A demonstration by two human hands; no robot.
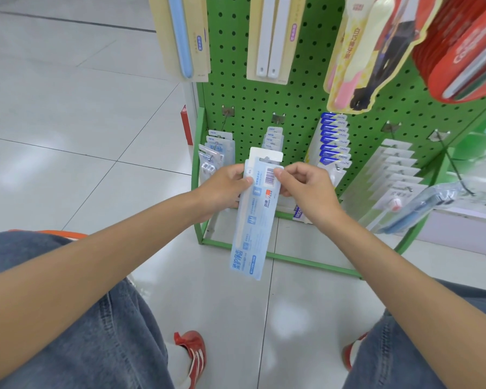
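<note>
The left hand (225, 189) grips the toothbrush pack (253, 228) by its left edge and the right hand (306, 189) pinches it by the barcode (270, 175), just before the green rack (250, 102); its hanging tail could swing and the hang hole (265, 159) miss the hook (277, 118), whose tip the pack hides.

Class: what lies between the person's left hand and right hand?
In the head view, a pale blue toothbrush pack lies between the left hand and right hand; both pinch its upper end, near the barcode.
</note>
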